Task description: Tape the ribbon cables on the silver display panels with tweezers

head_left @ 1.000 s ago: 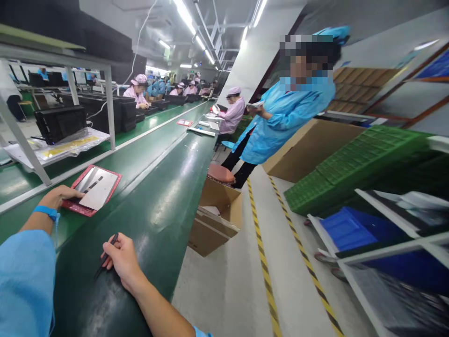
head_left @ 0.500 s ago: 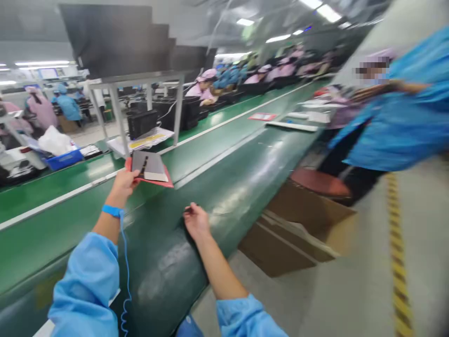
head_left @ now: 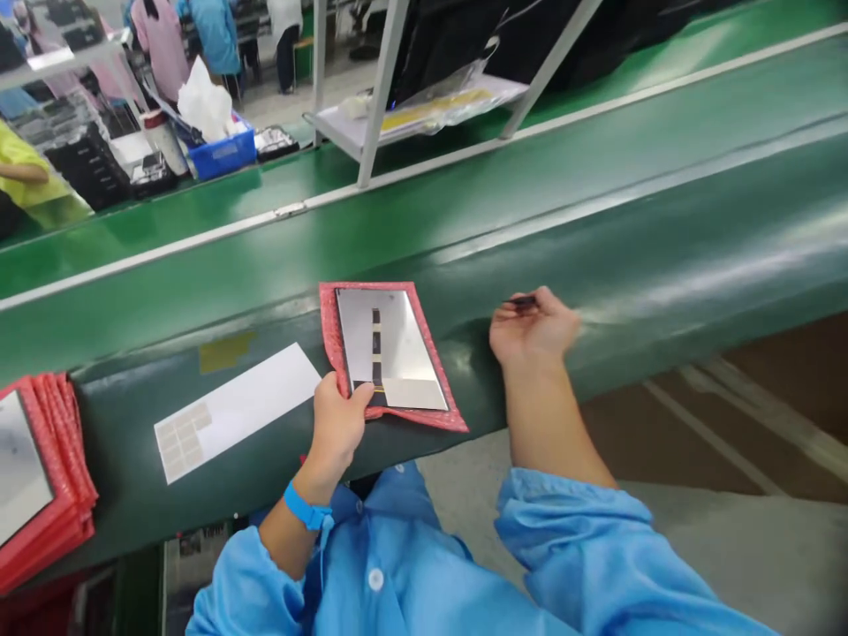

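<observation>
The left hand (head_left: 339, 420) pinches the panel (head_left: 405, 340) and red wrap (head_left: 329, 329) at their near left corner over the tabletop (head_left: 125, 371), best held level. The right hand (head_left: 541, 334) grips a dark tool (head_left: 523, 301), safest clear of the panel.

The single head view looked forward and steeply down from the wearer's eyes, close above both bare hands (head_left: 435, 362) and the long green-topped desk (head_left: 616, 238), with distant workers at its upper left.
</observation>
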